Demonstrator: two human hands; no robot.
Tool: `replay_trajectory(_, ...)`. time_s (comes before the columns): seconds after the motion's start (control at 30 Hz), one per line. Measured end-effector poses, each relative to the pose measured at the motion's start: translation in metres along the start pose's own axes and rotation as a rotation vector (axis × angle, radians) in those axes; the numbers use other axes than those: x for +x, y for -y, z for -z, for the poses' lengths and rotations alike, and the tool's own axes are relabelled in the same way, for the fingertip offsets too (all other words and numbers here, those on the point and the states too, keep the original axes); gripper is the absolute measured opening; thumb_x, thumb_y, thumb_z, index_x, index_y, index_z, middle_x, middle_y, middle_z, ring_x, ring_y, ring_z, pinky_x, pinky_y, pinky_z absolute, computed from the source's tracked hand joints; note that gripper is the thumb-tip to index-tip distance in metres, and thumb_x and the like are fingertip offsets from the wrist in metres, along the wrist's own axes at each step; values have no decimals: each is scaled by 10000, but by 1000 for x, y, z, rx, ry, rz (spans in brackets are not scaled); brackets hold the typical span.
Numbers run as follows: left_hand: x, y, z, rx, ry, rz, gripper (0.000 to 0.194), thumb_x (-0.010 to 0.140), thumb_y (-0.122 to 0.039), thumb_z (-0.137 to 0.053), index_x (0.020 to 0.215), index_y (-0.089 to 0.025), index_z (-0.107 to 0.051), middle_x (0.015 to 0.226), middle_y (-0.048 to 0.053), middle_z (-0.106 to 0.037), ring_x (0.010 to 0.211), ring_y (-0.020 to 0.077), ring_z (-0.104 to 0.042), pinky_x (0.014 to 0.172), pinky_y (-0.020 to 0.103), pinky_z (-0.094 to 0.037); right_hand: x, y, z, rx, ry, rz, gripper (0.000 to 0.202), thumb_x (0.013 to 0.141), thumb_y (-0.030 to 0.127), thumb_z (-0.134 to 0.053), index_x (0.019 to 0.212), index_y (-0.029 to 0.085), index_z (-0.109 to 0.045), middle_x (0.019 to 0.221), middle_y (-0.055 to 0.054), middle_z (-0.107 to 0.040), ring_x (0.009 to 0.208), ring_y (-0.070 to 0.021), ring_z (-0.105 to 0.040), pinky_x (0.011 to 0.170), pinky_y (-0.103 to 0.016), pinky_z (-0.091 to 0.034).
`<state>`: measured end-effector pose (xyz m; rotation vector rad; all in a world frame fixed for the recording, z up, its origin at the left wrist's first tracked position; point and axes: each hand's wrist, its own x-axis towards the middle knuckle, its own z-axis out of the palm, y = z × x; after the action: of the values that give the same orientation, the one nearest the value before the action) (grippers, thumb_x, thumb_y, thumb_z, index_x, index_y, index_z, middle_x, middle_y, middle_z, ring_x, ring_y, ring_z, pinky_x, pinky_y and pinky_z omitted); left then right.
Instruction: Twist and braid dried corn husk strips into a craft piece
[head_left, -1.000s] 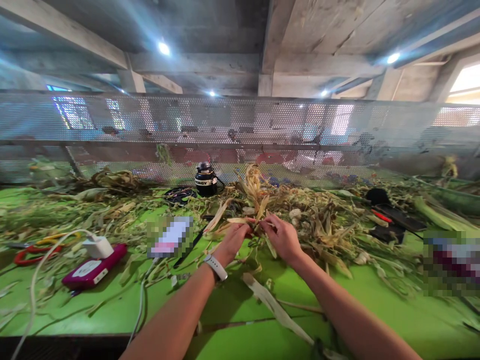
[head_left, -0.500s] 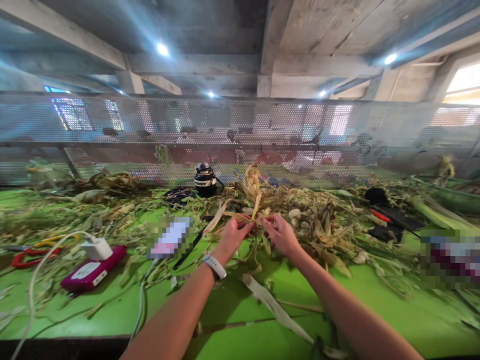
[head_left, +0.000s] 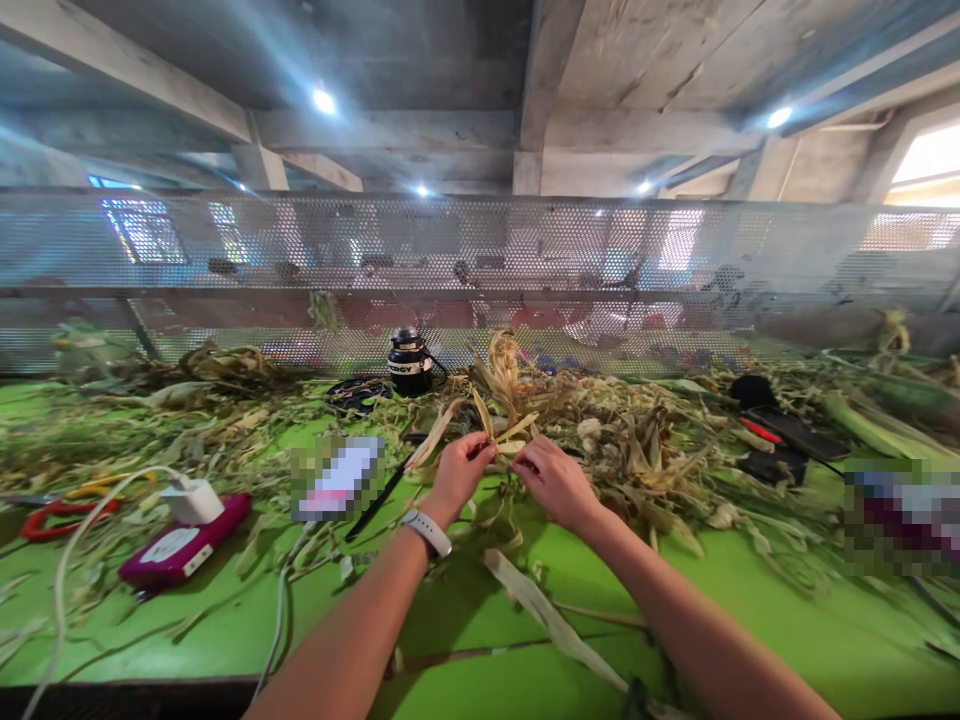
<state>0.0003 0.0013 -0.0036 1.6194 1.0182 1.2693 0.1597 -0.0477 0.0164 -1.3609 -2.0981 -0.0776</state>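
In the middle of the head view, my left hand (head_left: 459,472), with a pale watch band (head_left: 426,531) on its wrist, pinches some yellow-green corn husk strips (head_left: 483,413). The strips fan upward and to the right from its fingertips. Just to the right, my right hand (head_left: 556,482) has its fingers bent and pressed together close to the lower part of the strips. What it grips, if anything, is too small to make out. Behind both hands rises a heap of dried husks (head_left: 504,365). A long loose husk (head_left: 551,610) lies on the green table (head_left: 465,690) between my forearms.
A black jug (head_left: 409,365) stands by the perforated metal screen (head_left: 480,235). To the left are a phone (head_left: 341,480), a magenta power block (head_left: 184,555) with a white charger (head_left: 193,498), cables, and scissors (head_left: 67,518). Dark devices (head_left: 799,430) lie at right among husk scraps.
The husk strips have shifted left and now fan out in separate directions. My right hand has turned more palm-down and dropped slightly, and the left hand has moved slightly left.
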Motion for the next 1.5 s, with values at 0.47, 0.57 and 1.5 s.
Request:
replay_trajectory(0.47, -14, -26, -5, 50, 225, -16, 263, 737, -228, -473, 931, -180, -644, 843, 39, -655, 799, 176, -573, 742, 300, -461, 3, -9, -7, 330, -163, -316, 157, 838, 308, -386, 805, 204, -500, 712, -28, -618, 635, -167, -551, 615, -258, -398)
replay_trajectory(0.57, -14, -22, -7, 14, 191, -41, 272, 733, -319, -570, 951, -163, -615, 870, 49, -646, 779, 170, -573, 724, 294, -463, 4, -8, -8, 412, -201, -359, 178, 807, 351, -392, 771, 204, -486, 713, -34, -612, 645, -169, -549, 619, -264, -404)
replay_trajectory(1.5, -16, -21, -14, -385, 163, 184, 203, 711, -326, -611, 868, -204, -570, 810, 8, -642, 728, 141, -583, 642, 258, -459, 5, -14, -32, 647, -228, -413, 190, 821, 383, -437, 775, 210, -500, 534, 44, -521, 479, -122, -489, 449, -223, -357)
